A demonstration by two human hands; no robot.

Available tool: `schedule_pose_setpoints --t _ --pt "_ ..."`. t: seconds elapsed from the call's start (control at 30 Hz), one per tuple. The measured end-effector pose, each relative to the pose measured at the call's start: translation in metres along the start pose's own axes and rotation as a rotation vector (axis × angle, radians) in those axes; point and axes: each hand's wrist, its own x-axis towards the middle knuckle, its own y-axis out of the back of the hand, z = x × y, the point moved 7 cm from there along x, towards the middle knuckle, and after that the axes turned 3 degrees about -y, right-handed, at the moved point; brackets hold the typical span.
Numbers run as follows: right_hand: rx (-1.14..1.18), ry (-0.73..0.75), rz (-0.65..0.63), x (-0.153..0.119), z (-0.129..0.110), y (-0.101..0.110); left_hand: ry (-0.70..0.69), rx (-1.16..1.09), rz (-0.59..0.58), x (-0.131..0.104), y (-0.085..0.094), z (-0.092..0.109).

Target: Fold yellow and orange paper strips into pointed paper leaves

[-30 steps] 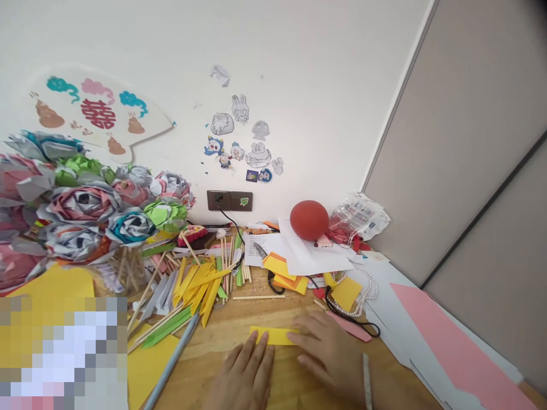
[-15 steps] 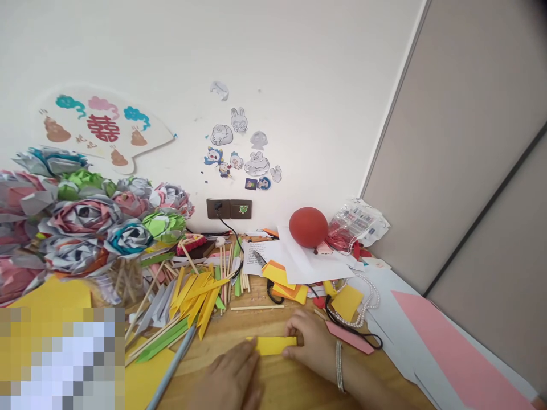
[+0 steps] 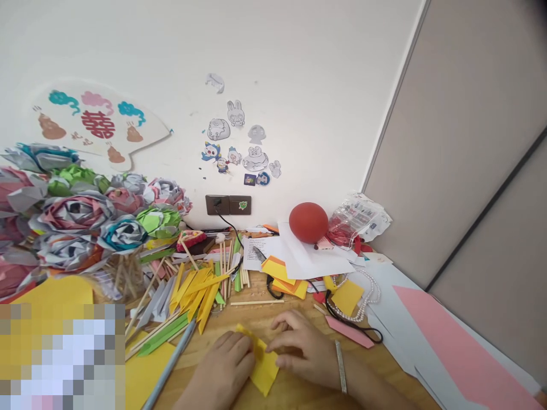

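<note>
Paper [image 3: 264, 370], yellow, is set between hands: left edge covered by curled left hand [image 3: 229, 360] (grip hidden), right edge touched by half-open right hand [image 3: 302, 348]. Edges should be aligned before creasing.

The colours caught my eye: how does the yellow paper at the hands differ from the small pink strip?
The yellow paper shows creases; the pink strip looks flat. The left hand touches the yellow paper; no hand touches the pink strip. Both have straight edges.

Is a small yellow paper [image 3: 265, 376], creased and straight-edged; lies aslant on the wooden table [image 3: 299, 397], partly covered at left.
</note>
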Motion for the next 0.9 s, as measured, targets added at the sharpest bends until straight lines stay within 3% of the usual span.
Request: schedule_pose_setpoints --t 0.1,0.37,0.67,0.9 --pt "-0.009 0.086 -0.018 -0.001 -0.005 0.004 0.010 -0.062 -0.043 0.002 0.005 -0.007" --pt "-0.144 0.281 0.019 -0.004 -0.021 -0.004 -0.034 -0.091 -0.216 0.006 0.012 0.002" --pt "-0.438 0.422 0.120 -0.009 -0.021 -0.007 -0.167 -0.093 -0.081 0.009 0.017 0.009" --pt "-0.603 0.510 0.099 -0.015 -0.032 -0.015 -0.170 -0.097 -0.114 0.009 0.020 0.020"
